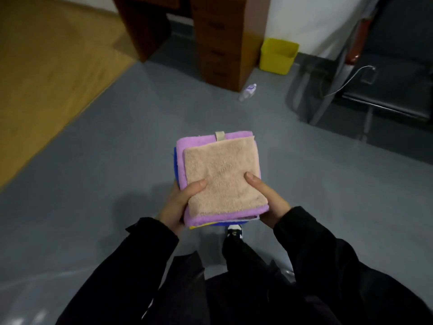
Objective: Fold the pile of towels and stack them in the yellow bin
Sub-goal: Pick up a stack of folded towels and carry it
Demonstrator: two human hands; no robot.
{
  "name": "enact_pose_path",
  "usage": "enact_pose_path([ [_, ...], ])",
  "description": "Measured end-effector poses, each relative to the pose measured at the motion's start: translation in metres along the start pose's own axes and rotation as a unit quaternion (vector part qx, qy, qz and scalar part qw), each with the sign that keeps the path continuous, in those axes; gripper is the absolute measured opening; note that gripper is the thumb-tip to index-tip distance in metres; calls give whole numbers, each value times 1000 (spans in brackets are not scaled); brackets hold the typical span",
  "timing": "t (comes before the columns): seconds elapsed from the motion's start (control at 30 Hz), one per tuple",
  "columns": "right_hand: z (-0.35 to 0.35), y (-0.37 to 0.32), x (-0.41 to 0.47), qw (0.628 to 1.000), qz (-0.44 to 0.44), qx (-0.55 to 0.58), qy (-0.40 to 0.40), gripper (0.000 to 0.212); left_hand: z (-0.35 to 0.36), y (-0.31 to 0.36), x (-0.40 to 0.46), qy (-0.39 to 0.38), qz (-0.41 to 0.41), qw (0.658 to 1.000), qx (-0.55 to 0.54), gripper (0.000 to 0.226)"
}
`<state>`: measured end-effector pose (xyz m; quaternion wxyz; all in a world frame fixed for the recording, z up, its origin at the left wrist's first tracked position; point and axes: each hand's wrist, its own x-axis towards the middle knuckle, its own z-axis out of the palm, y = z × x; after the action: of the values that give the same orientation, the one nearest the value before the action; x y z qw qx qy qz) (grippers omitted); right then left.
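I carry a stack of folded towels (220,177) in front of my body, above the grey floor. A peach towel lies on top, a purple one (187,143) under it, and blue and yellow edges show at the bottom. My left hand (180,202) grips the stack's near left corner, thumb on top. My right hand (267,198) grips the near right corner the same way. The yellow bin (277,56) stands on the floor far ahead to the right, by the white wall, and looks empty inside.
A brown wooden desk with drawers (220,43) stands left of the bin. A plastic bottle (248,91) lies on the floor near it. A dark metal chair (384,90) is at the right. A tan wooden surface (46,78) fills the left. My shoe (234,232) shows below the stack.
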<state>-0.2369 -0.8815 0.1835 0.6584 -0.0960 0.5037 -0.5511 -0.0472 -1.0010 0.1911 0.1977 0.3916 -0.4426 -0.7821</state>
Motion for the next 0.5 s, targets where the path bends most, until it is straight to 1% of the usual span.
enact_pose_path([
  [0.1,-36,-60,26,999,-21,30,17,56,42,36,78,-39,-17,999,29,58],
  [0.17,-64,-98,48,997,-42,53,29,56,70,56,131,-48,-13,998,37,59],
  [0.23,-89,-136,70,996,-44,60,42,57,96,72,179,-61,-23,996,53,60],
  [0.3,-109,-167,88,995,-52,71,39,61,119,88,216,-73,-26,996,51,58],
  [0.37,-136,-205,117,994,-63,82,43,72,142,104,270,-80,-31,995,60,57],
  [0.5,-196,-284,190,991,-78,87,68,72,186,134,393,-108,-52,991,56,59],
])
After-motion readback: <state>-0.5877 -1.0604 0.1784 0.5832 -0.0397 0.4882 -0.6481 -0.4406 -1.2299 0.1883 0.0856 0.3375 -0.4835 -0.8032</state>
